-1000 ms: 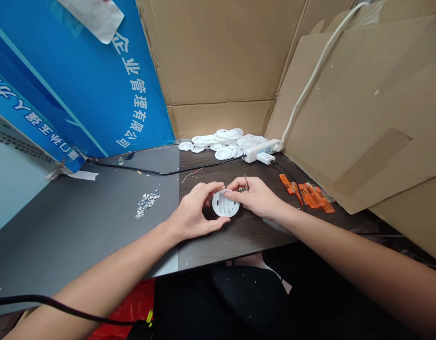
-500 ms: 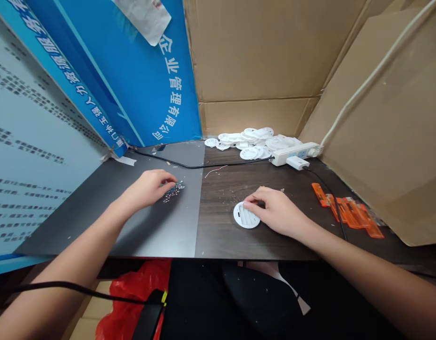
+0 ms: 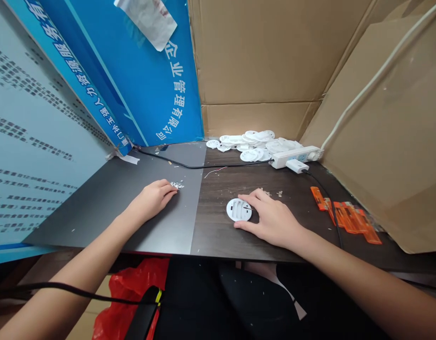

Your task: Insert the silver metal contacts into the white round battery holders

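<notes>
A small pile of shiny metal pieces (image 3: 177, 184) lies on the grey part of the table. At its near left edge, my left hand (image 3: 155, 202) has thumb and fingertips pinched together; what is between them is too small to make out. My right hand (image 3: 271, 217) grips a white round plastic cover (image 3: 235, 210) by its edge, index finger at the far side and thumb at the near side. The cover lies flat on the dark wood surface, with ribbed slots facing up. A thin dark sliver shows near its right side.
White round covers (image 3: 253, 153) are heaped at the back beside a power strip (image 3: 290, 156) with a plug in it. Orange plastic pieces (image 3: 348, 217) lie at the right under a black cable. Tiny brass-coloured bits (image 3: 280, 193) sit beyond my right hand. Cardboard walls (image 3: 260, 56) enclose the table.
My left hand has come down beside the metal pieces, fingertips now at the pile's edge. My right thumb has moved off the cover's top to its near edge, and the cover has turned.
</notes>
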Demonstrator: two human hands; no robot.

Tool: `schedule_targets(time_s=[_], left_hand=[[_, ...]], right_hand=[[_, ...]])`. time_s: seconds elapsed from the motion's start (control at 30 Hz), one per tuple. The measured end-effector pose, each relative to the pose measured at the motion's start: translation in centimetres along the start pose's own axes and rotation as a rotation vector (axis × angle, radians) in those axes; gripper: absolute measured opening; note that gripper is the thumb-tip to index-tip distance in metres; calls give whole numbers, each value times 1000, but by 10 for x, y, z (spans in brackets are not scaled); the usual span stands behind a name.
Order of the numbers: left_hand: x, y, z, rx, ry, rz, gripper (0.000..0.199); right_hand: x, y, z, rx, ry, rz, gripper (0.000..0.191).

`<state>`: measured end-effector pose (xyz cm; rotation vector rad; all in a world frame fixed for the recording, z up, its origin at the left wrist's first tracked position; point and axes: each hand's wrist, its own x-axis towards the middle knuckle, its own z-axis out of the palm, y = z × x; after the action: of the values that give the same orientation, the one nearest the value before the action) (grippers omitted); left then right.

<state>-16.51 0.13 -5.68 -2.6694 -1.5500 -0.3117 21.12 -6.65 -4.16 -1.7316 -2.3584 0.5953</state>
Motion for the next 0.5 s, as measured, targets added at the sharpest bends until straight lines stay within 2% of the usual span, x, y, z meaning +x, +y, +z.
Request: schedule_targets(time_s=[0.17,0.37,0.5], left_hand=[[3,-3,-1,85,12,40,55],[4,-12,-13,-37,40,-90,53],[7,-18,-15,-86,-20,-53,60]], right_hand=[[1,1,3,2,21,-25,72],[2,7,5,13,36,-55,72],[1,7,5,-5,31,-60,72]])
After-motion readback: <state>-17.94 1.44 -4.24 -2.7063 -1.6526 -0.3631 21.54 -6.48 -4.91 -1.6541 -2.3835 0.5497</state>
